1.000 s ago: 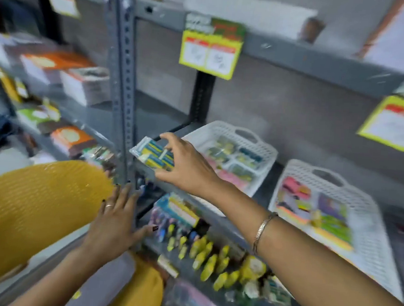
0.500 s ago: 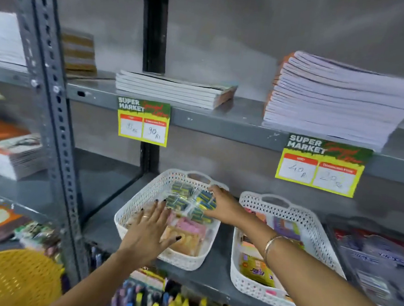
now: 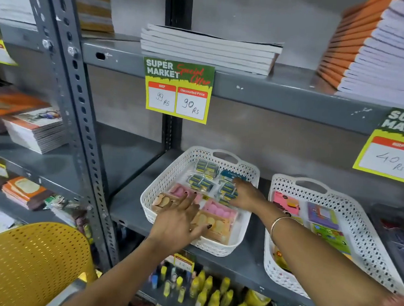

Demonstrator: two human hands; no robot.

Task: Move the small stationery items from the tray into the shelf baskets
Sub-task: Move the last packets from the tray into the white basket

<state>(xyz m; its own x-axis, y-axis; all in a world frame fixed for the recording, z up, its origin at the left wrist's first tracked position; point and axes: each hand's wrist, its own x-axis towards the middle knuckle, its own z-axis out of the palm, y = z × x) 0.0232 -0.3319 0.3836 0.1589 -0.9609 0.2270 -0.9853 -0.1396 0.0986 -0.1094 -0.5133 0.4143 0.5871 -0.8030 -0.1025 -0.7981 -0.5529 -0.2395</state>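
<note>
Reaching into the white basket point(image 3: 242, 240) on the grey shelf point(image 3: 128, 210), both hands are busy with the placing step. The right hand point(image 3: 247, 196) lies flat near the basket's back right corner, fingers spread over a blue-and-yellow packet point(image 3: 227, 191); whether it pinches the packet or only presses it down cannot be told. Two more such packets point(image 3: 202, 183) lie toward the back edge. The left hand point(image 3: 178, 223) is open with splayed fingers, resting on the pink and tan sticky-note packs point(image 3: 218, 212) along the basket's front half, holding nothing. A second white basket point(image 3: 360, 218) sits just beside, to the right, with coloured pads in it. The yellow tray point(image 3: 25, 264) shows at the lower left, its contents out of sight. Judging by this, the packet is being settled in place; next the hands would need to let go, withdraw over the front rim without dragging packs along, and return to the tray.
</note>
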